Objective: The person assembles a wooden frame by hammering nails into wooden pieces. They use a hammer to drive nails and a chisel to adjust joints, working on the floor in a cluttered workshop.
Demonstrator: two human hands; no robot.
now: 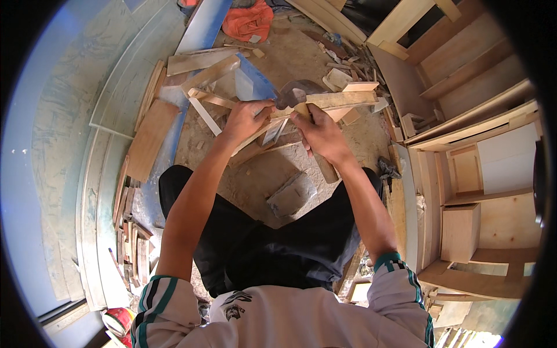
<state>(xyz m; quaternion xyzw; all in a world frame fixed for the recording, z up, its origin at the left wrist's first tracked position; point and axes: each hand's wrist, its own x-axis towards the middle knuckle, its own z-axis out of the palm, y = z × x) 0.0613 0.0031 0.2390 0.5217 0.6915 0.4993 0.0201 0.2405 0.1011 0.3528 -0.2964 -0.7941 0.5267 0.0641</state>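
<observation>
In the head view, a thin wooden strip [325, 100] is seen just above the centre of the frame, and the left hand [246, 119] is closed around its left end. The grip of the right hand [322, 136] is closed on a hammer handle [324, 165], with the dark hammer head [293, 93] laid against the strip. A flat grey slab [292, 194] is seen on the sandy floor [301, 52] below the hands. An orange cloth [248, 20] is seen at the upper middle, a wooden cabinet [481, 174] at the right, and a red round can [118, 321] with a white band at the lower left.
</observation>
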